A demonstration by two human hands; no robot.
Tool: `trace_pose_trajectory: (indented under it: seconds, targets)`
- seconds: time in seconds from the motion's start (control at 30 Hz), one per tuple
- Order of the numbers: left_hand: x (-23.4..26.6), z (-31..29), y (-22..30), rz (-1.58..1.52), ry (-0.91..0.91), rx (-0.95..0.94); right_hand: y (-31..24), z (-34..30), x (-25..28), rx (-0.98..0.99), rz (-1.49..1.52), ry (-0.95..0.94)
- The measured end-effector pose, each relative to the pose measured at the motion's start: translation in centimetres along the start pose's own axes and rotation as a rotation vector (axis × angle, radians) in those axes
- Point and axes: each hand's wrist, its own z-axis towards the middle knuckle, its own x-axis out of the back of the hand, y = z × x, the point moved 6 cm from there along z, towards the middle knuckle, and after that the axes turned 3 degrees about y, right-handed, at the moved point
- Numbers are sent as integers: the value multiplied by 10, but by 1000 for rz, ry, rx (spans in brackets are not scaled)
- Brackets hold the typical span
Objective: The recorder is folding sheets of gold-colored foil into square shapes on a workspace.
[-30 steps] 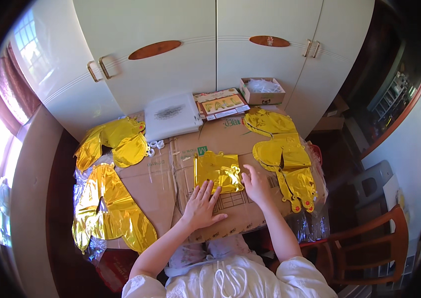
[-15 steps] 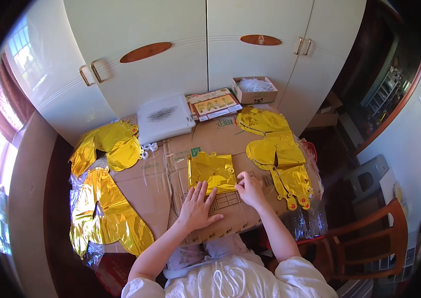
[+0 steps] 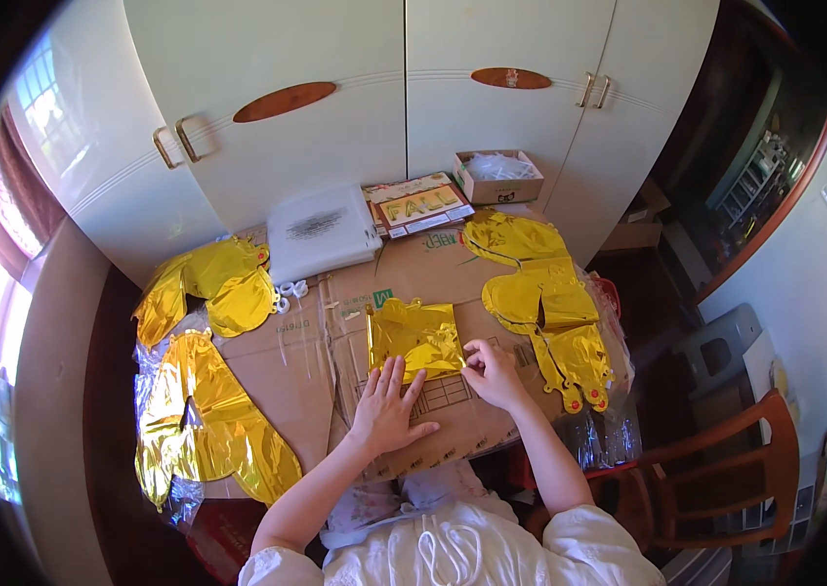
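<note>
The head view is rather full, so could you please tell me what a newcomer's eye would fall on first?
Probably the folded gold foil near the middle of the cardboard, with the left hand at its near edge and the right hand at its near right corner. Larger gold pieces then catch the light on the cardboard's left and right sides. Behind, the tall white cabinet fills the top of the view.

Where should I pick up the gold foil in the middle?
Probably pinch the gold foil by its lower right corner, coming from the right: it lies flat, that corner sticks out, and the left hand covers its lower left edge. The right hand is there.
</note>
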Motion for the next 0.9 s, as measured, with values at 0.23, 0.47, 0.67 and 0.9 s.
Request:
trace_pose_trajectory:
  seconds: [0.23, 0.47, 0.67, 0.9]
  targets:
    - [-1, 1, 1, 6, -21, 4, -7, 0, -6, -7, -227, 59]
    - [-1, 1, 0, 13, -32, 17, -30, -1, 4, 112, -432, 179]
    - [-2, 2, 0, 38, -30, 5, -73, -10, -27, 521, -493, -95]
    - [0, 2, 2, 6, -28, -3, -45, -5, -55, 383, -618, -402]
